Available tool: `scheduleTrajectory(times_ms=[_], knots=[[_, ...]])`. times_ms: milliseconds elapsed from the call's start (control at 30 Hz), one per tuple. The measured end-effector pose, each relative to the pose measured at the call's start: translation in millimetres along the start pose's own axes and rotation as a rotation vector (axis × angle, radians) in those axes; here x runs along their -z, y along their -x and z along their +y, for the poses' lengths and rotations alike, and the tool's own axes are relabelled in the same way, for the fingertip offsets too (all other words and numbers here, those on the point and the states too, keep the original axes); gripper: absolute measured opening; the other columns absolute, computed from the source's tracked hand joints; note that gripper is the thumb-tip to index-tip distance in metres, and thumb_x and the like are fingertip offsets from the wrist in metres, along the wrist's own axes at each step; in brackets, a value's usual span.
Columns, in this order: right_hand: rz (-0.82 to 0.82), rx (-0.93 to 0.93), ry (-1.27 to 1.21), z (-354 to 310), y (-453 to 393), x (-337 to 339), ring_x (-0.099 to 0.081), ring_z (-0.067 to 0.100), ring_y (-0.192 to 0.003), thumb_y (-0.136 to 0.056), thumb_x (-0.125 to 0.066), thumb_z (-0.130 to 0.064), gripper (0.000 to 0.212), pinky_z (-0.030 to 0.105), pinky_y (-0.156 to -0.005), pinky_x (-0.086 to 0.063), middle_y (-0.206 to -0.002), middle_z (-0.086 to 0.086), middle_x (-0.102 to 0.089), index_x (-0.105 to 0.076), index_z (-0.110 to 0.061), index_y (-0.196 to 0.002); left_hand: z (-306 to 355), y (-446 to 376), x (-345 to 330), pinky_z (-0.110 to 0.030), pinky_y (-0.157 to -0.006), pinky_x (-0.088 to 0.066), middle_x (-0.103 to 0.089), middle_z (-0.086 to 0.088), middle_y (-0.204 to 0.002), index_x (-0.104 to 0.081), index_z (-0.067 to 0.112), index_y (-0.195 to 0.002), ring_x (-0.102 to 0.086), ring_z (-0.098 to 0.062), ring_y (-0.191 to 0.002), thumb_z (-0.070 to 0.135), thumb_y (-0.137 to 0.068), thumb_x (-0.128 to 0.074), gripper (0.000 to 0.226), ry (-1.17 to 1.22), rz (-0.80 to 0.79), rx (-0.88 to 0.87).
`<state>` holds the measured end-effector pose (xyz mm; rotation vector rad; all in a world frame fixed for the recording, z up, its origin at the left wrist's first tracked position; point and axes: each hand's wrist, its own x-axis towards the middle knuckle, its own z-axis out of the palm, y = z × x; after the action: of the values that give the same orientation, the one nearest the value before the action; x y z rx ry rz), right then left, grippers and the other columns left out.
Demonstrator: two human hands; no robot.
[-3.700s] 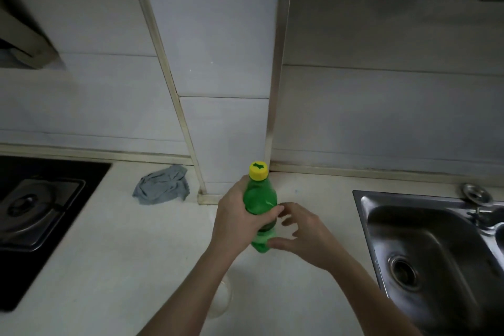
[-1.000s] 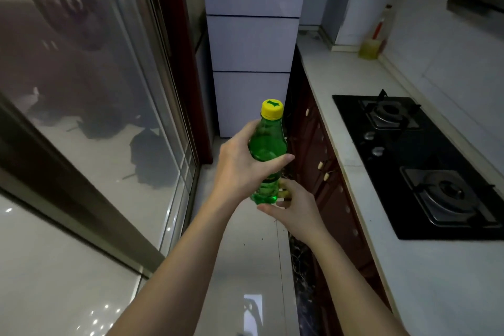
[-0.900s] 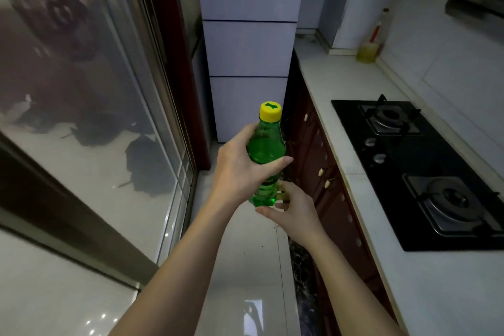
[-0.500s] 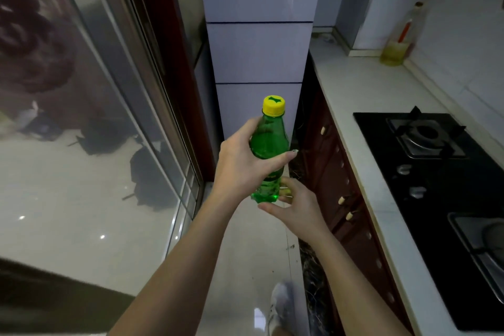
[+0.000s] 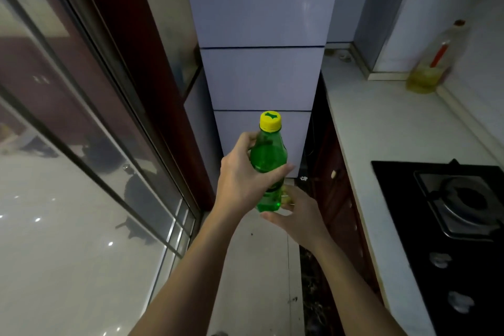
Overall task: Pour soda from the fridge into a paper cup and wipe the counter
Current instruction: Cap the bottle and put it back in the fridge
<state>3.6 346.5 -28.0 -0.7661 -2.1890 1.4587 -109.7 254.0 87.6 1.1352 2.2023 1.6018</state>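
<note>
Head camera is looking down a narrow kitchen aisle, where the left hand (image 5: 240,177) is gripping a green soda bottle (image 5: 268,163) around its middle, fingers and thumb curled round it, and holding it upright in the air in front of the fridge (image 5: 260,76). The bottle's yellow cap (image 5: 270,121) is sitting screwed on. The right hand (image 5: 298,213) is cupping the bottle's base from below, its thumb and fingers loosely bent around the bottom. The fridge doors are standing closed. To the right, a white counter (image 5: 395,128) is running along the wall, carrying a black gas hob (image 5: 450,215) and, at the far corner, an oil bottle (image 5: 431,68). A glass sliding door (image 5: 81,144) is lining the left side.
</note>
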Motion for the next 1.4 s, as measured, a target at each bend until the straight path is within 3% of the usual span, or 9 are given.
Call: scheduleTrajectory(times_ms=[300,500,633,700,800,1000,1233,1400], knots=[[-0.025,-0.016,0.015,8.7,-105.2,7.0,-0.061,-0.001,-0.103,-0.070,-0.080,-0.045,0.040,0.029,-0.091,-0.053,-0.113,-0.018,-0.064,-0.063,-0.046,-0.106,-36.9,-102.6,-15.0,-0.035,-0.089,-0.060,-0.069,0.012,-0.112,-0.057,0.024,-0.123,-0.066,-0.001,-0.103,0.046,-0.069,-0.088,0.066,0.051,0.010,0.008],[0.016,-0.022,0.075,2.1,-206.1,-3.7,-0.062,-0.008,-0.095,-0.069,-0.085,-0.039,0.037,0.016,-0.084,-0.052,-0.102,-0.021,-0.067,-0.067,-0.040,-0.102,-78.8,-199.7,-12.1,-0.030,-0.086,-0.060,-0.069,0.010,-0.112,-0.057,0.023,-0.126,-0.067,-0.002,-0.104,0.044,-0.072,-0.087,0.066,0.088,0.001,-0.052],[0.043,-0.054,0.123,-6.0,-289.7,-18.6,-0.064,-0.005,-0.095,-0.061,-0.080,-0.059,0.052,0.025,-0.085,-0.055,-0.102,-0.022,-0.068,-0.067,-0.038,-0.107,-106.6,-281.0,2.4,-0.038,-0.086,-0.060,-0.068,0.005,-0.115,-0.057,0.026,-0.126,-0.067,-0.011,-0.107,0.052,-0.069,-0.085,0.069,0.111,0.006,-0.086],[0.059,-0.067,0.117,-14.2,-329.5,-27.9,-0.063,-0.004,-0.098,-0.059,-0.080,-0.060,0.060,0.028,-0.088,-0.055,-0.106,-0.019,-0.067,-0.065,-0.034,-0.111,-116.5,-318.9,13.8,-0.036,-0.085,-0.060,-0.069,0.007,-0.113,-0.058,0.026,-0.125,-0.068,-0.009,-0.104,0.051,-0.069,-0.085,0.067,0.127,0.013,-0.101],[0.064,-0.067,0.114,-32.8,-385.6,-40.0,-0.063,-0.004,-0.096,-0.061,-0.085,-0.052,0.053,0.025,-0.086,-0.055,-0.103,-0.016,-0.067,-0.063,-0.035,-0.107,-127.1,-371.7,33.2,-0.031,-0.082,-0.060,-0.070,0.009,-0.108,-0.060,0.027,-0.121,-0.069,-0.007,-0.099,0.048,-0.066,-0.086,0.064,0.149,0.036,-0.115],[0.053,0.010,0.116,-70.1,-478.9,-54.6,-0.063,-0.005,-0.098,-0.064,-0.086,-0.048,0.050,0.024,-0.086,-0.055,-0.103,-0.017,-0.067,-0.061,-0.039,-0.106,-139.8,-464.6,66.8,-0.035,-0.083,-0.061,-0.072,0.008,-0.107,-0.062,0.027,-0.121,-0.071,-0.010,-0.100,0.041,-0.066,-0.089,0.063,0.184,0.066,-0.121],[0.056,0.183,0.140,-122.2,-564.0,-52.8,-0.064,-0.001,-0.096,-0.065,-0.084,-0.048,0.043,0.022,-0.087,-0.054,-0.105,-0.016,-0.065,-0.057,-0.050,-0.098,-121.5,-542.8,101.6,-0.019,-0.078,-0.056,-0.070,0.013,-0.106,-0.064,0.025,-0.116,-0.068,-0.006,-0.100,0.024,-0.066,-0.094,0.059,0.209,0.172,-0.236],[0.001,0.299,0.172,-160.7,-610.0,-48.3,-0.064,0.001,-0.095,-0.067,-0.083,-0.050,0.039,0.026,-0.087,-0.055,-0.104,-0.016,-0.065,-0.060,-0.048,-0.098,-103.4,-582.9,122.2,-0.034,-0.082,-0.061,-0.071,0.007,-0.107,-0.065,0.025,-0.117,-0.070,-0.012,-0.100,0.035,-0.063,-0.090,0.060,0.246,0.256,-0.285]])
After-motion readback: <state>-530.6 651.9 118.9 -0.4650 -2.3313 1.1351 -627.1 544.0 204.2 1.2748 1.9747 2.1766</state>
